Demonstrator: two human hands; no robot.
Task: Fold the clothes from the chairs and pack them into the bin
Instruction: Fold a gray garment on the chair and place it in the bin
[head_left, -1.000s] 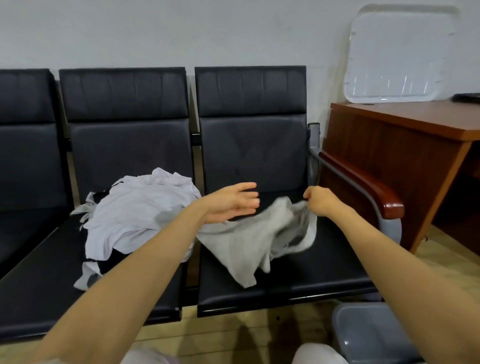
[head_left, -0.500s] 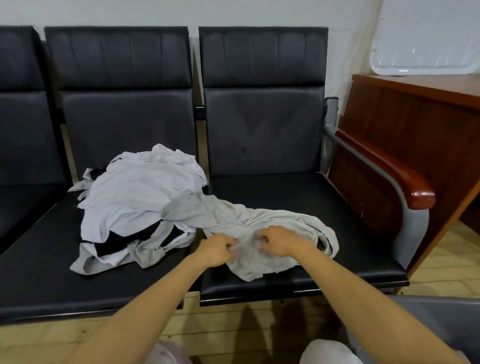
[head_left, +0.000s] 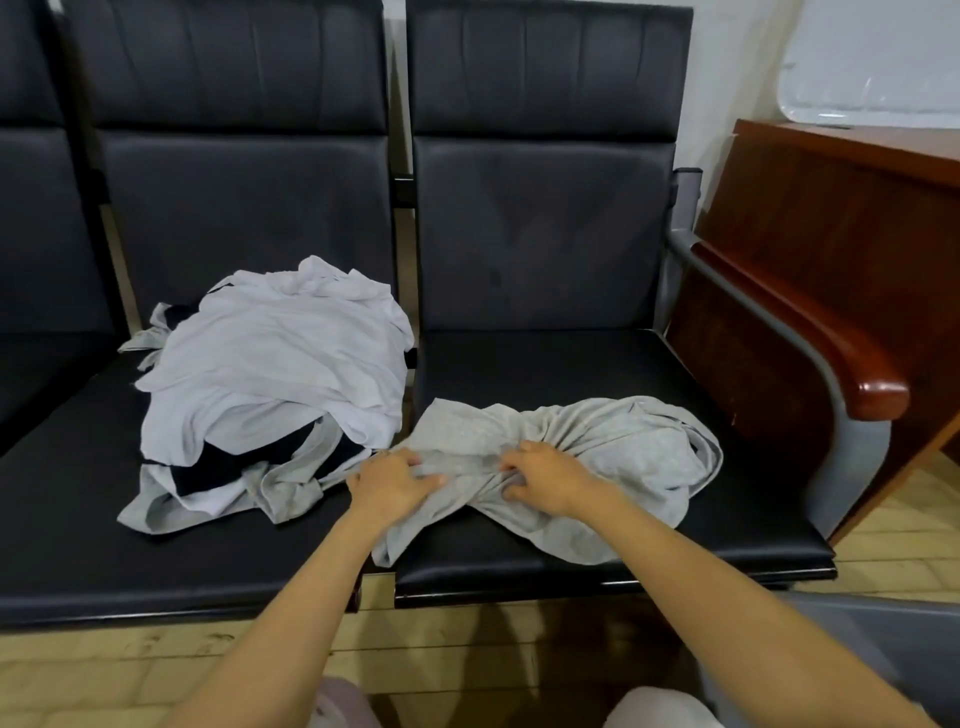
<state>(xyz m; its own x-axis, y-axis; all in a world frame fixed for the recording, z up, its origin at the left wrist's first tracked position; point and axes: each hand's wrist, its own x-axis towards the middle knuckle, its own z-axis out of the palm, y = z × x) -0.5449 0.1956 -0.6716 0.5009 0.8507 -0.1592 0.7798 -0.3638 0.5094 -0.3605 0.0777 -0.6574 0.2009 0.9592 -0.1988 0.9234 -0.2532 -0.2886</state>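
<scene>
We see a grey garment (head_left: 623, 447) lying crumpled across the front half of the right-hand chair seat (head_left: 561, 364). Its left end reaches the gap between the seats, and one corner droops over the front edge. The left hand (head_left: 392, 480) sits on that left end, fingers bent and close together, the thumb drawn in so that a fold of cloth is pinched between them. The right hand (head_left: 545, 475) is just beside it on the middle of the garment, fingers curled down and dug into the fabric, with creases fanning out from its grip. The two hands are near each other but not touching.

On the next seat (head_left: 67, 499) to the left we find a pile of clothes (head_left: 275, 364), mostly pale with something black under it. Its loose grey ends lie right against the left hand. At the lower right corner we make out part of a grey bin (head_left: 893, 639) on the wooden floor (head_left: 78, 675); we cannot tell what it holds. A wooden armrest (head_left: 862, 374) and a brown desk (head_left: 831, 218) stand to the right of the chairs
</scene>
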